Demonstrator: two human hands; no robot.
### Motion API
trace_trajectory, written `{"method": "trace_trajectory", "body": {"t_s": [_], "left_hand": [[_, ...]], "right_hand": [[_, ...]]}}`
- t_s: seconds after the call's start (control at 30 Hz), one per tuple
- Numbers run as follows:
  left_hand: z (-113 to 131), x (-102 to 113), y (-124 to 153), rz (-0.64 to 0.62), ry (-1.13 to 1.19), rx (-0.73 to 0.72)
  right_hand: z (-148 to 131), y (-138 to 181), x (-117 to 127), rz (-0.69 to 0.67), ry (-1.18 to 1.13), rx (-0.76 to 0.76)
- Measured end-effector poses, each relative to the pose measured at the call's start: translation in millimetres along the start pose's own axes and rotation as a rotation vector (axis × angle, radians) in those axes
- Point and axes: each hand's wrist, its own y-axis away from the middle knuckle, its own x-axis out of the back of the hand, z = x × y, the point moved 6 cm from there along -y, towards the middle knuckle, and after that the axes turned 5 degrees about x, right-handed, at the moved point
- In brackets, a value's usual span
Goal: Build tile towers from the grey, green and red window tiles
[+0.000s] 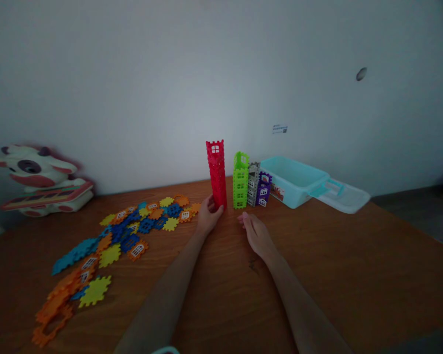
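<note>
A clumsy nudge from the left hand (207, 216) could probably tip the skinny red tower (216, 172) into the green tower (240, 181) just beside it (domino style). The left hand is curled around the red tower's base, mid-frame. The right hand (256, 233) lies loosely open on the bench (354, 270), holding nothing. Further back are the grey tower (252, 184), the purple tower (263, 189) and a teal box (293, 182).

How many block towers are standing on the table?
4, in one row: red tower, its base gripped by the left hand; green tower right of it; then grey tower; then purple tower beside the teal box. Others may hide behind.
</note>
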Motion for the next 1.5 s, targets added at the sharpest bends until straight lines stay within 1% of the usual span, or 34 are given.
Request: {"method": "trace_trajectory", "body": {"t_s": [0.2,0.37,0.47,0.57,0.7,0.8,0.87,0.93,1.07,1.23,1.37,1.5], "left_hand": [[-5,-6,-9,-0.059,0.017,0.023],[-6,-10,-7,-0.113,-0.010,0.007],[-5,-11,-4,-0.132,-0.032,-0.010],[-2,-10,0,-0.111,-0.077,-0.022],[1,-5,10,-0.032,-0.209,-0.037],[6,2,24,0.016,-0.336,-0.048],[12,5,37,0.018,-0.421,-0.064],[19,6,53,-0.005,-0.509,-0.083],[34,6,89,-0.087,-0.686,-0.121],[49,10,129,-0.152,-0.850,-0.131],[57,19,153,-0.191,-0.926,-0.152],[62,28,168,-0.229,-0.956,-0.186]], "right_hand": [[-2,-1,0,-0.025,0.035,0.005],[0,-1,-1,-0.031,0.079,0.021],[2,-2,1,-0.001,0.125,0.028],[1,-1,4,0.019,0.194,0.043],[-7,5,5,0.004,0.338,0.085],[-13,12,4,-0.011,0.452,0.097],[-18,18,3,-0.024,0.521,0.097],[-22,25,1,-0.041,0.583,0.093],[-31,40,-4,-0.081,0.677,0.086],[-42,58,-9,-0.119,0.757,0.075],[-50,73,-15,-0.126,0.810,0.056],[-57,87,-24,-0.135,0.847,0.031]]}}
